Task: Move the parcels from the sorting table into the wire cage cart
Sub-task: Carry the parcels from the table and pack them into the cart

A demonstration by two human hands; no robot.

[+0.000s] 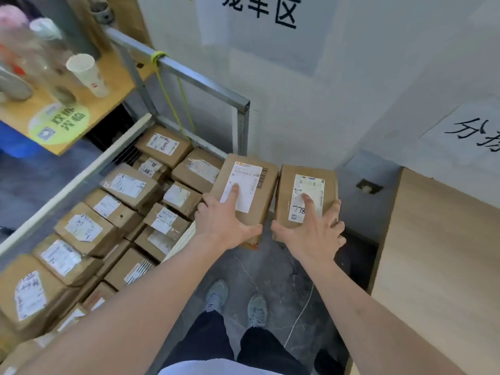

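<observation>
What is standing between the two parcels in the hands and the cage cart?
Nothing visible blocks them. The left parcel already overlaps the cart's corner post; the right parcel is beside it over the floor. The cart's parcels lie lower.

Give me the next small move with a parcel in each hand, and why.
Probably swing both parcels left and lower them into the cart. The left hand grips one parcel, the right hand the other; both hang over bare floor just right of the cart's corner post, where boxed parcels already lie.
</observation>
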